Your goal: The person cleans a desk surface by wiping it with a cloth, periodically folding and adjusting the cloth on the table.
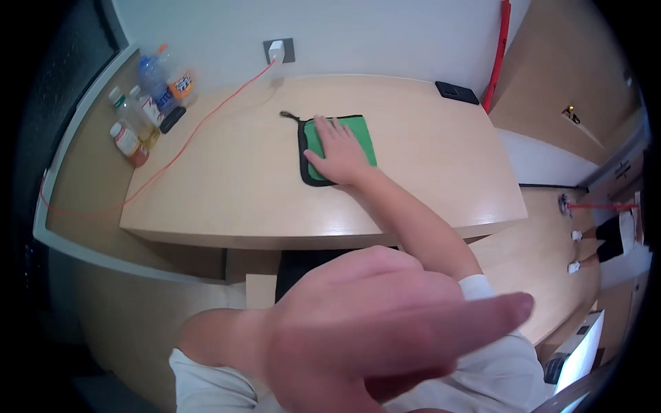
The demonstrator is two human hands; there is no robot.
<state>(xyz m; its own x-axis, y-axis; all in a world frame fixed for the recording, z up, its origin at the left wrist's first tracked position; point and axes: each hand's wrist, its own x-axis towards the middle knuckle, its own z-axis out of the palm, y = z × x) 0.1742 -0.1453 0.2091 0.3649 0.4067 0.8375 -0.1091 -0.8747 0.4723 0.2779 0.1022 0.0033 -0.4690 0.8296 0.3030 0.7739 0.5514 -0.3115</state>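
Note:
On the wooden desk [241,165] lies a folded green cloth [362,134] with black edging and a small loop at its upper left corner. My right hand [339,153] rests flat on the cloth, palm down, fingers spread. Close to the camera, my left hand [372,323] looms large above my lap. Its index finger is stretched out to the right and the other fingers are partly curled, with nothing visible in it. The palm side is mostly hidden.
Several bottles [131,117] and a dark object [173,120] stand or lie at the desk's left. A red cable [202,122] runs to a white plug [276,51]. A black phone [457,93] lies back right. Another person [613,237] is far right.

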